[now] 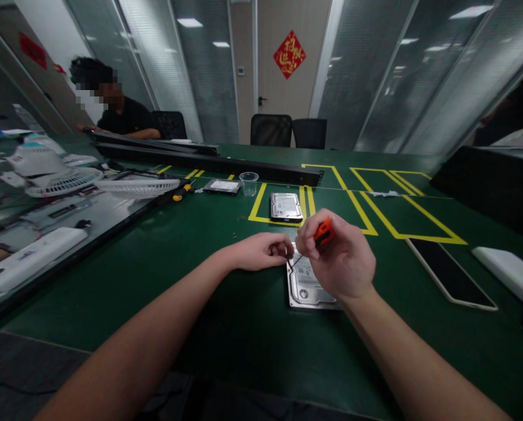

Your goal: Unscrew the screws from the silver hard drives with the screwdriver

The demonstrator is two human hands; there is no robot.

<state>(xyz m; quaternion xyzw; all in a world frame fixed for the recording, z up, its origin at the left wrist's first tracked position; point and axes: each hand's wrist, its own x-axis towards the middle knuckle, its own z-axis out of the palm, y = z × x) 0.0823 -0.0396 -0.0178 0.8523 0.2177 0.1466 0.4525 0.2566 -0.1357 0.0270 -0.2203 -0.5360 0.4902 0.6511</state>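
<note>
A silver hard drive lies flat on the green table in front of me, partly covered by my right hand. That hand is wrapped round the orange-and-black handle of a screwdriver. The thin shaft slants down and left to the upper left part of the drive's lid. My left hand reaches in from the left, fingers curled and pinched together at the drive's upper left edge, close to the screwdriver's tip. What those fingertips hold, if anything, is too small to make out.
A second hard drive lies ahead by the yellow tape, and another drive beside a clear plastic cup. A yellow-and-black screwdriver, white fans and a panel are left. A phone lies right. A person sits across.
</note>
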